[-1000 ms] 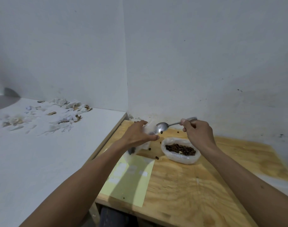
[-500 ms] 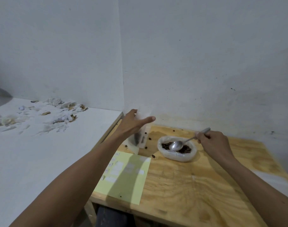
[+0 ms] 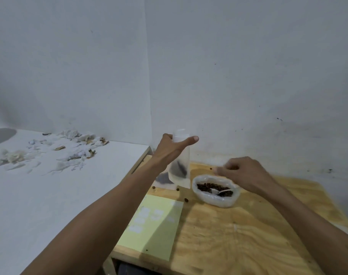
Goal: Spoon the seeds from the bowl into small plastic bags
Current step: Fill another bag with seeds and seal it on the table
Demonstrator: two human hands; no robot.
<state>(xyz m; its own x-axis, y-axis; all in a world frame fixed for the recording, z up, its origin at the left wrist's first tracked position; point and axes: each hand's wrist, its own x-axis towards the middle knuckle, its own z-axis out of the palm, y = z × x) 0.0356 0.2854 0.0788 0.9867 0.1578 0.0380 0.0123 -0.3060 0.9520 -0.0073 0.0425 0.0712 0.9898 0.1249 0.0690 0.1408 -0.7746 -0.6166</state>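
My left hand (image 3: 172, 150) grips a small clear plastic bag (image 3: 180, 167) by its upper part and holds it above the table; dark seeds sit in its bottom. To its right stands the white plastic-lined bowl (image 3: 214, 202) with brown seeds (image 3: 206, 187) in it. The metal spoon (image 3: 221, 191) lies in the bowl, free of either hand. My right hand (image 3: 243, 173) hovers just behind the bowl, blurred, with its fingers curled and nothing visible in them.
The wooden table (image 3: 238, 241) carries a pale green sheet with white labels (image 3: 155, 223) and a few loose seeds (image 3: 186, 200). Another clear bag (image 3: 163, 178) sits behind the held one. A white table (image 3: 40, 195) on the left holds torn paper scraps (image 3: 74, 147). Walls stand close behind.
My right hand let go of the spoon, which now lies in the bowl, and moved left behind the bowl. My left hand lifted the bag a little higher.
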